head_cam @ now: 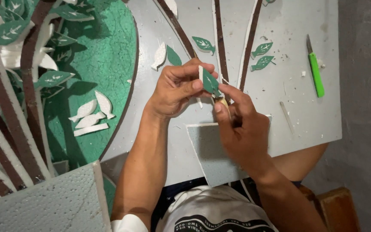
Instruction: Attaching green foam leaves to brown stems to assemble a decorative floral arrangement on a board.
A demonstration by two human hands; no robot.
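A green foam leaf [210,82] is pinched by the left hand [174,88] above the grey board [297,116]. A small tool is gripped by the right hand [241,129], apparently trimming; steady, careful cutting seems needed.

green leaf [210,83], white veins

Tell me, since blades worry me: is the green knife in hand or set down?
Set down: green knife lies flat on the grey board, apart from both hands.
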